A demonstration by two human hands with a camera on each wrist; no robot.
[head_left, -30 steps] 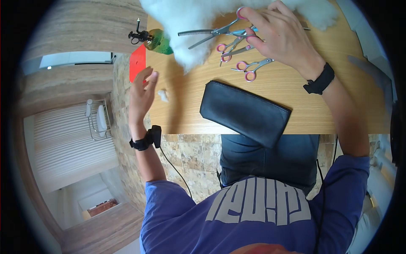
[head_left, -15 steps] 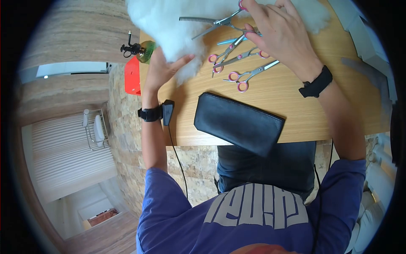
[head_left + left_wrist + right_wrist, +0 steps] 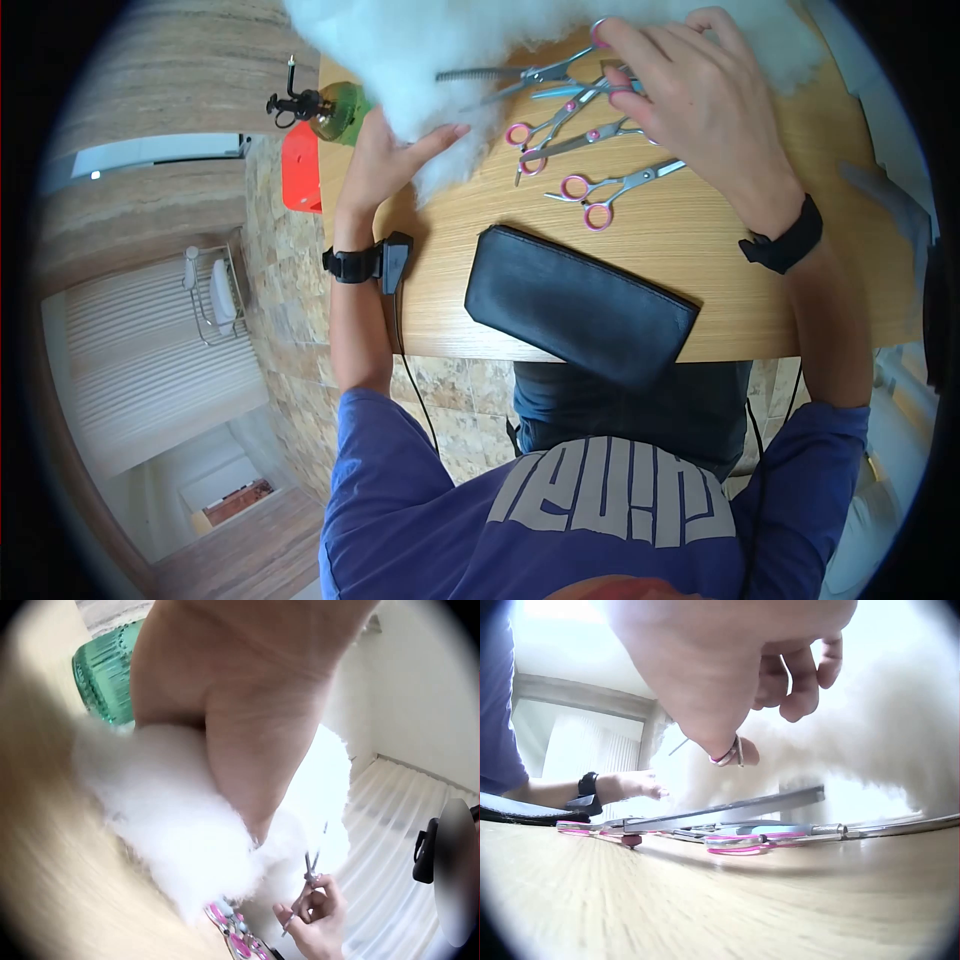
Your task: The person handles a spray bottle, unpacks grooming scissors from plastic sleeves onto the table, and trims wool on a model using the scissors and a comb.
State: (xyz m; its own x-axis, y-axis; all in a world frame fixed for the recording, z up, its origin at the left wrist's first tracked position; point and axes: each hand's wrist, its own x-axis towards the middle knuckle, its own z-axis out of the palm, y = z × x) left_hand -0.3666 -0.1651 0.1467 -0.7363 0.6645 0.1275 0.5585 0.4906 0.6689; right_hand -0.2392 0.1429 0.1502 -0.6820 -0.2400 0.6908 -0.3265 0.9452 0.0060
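Observation:
A big white fluffy mass (image 3: 400, 45) spreads over the far side of the wooden table. My left hand (image 3: 380, 165) grips its near left tuft, thumb in front and fingers largely hidden behind the fluff. In my right hand (image 3: 705, 105) are thinning shears (image 3: 540, 74), pink ring round the thumb, blades parted and pointing left at the tuft. The left wrist view shows these shears (image 3: 310, 877) beside the white fluff. Below the right hand lie several pink-ringed scissors (image 3: 630, 180), overlapping a light blue item (image 3: 550, 93).
A black pouch (image 3: 580, 300) lies at the near table edge and overhangs it. At the left edge stands a green spray bottle (image 3: 342, 112), with a red object (image 3: 300, 170) nearby. A cable (image 3: 415, 385) runs from the left wristband (image 3: 350, 266).
My left hand has moved up and right from beside the table edge and taken hold of the fluffy tuft. My right hand keeps the thinning shears near the fluff.

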